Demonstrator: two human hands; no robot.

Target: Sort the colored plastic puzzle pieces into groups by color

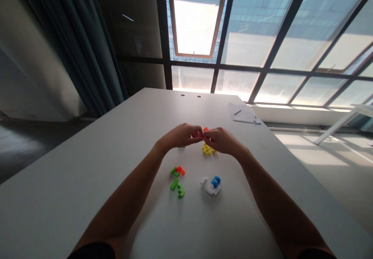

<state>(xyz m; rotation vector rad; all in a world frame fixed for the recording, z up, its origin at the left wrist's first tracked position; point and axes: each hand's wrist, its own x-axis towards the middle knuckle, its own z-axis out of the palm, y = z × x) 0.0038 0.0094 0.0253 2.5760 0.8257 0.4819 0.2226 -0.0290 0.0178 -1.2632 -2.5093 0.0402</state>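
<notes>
View: we look through one head-worn camera | Position: above and behind the left hand (180, 135) and right hand (223, 141) | Facing: forward and down, along the white table (72, 165) toward the window wall (247, 25) | Nearness: close to both hands, table's far end well away

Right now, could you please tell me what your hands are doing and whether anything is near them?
Left hand and right hand meeting at the fingertips on a small red plastic piece. Yellow plastic pieces just under the right hand.
</notes>
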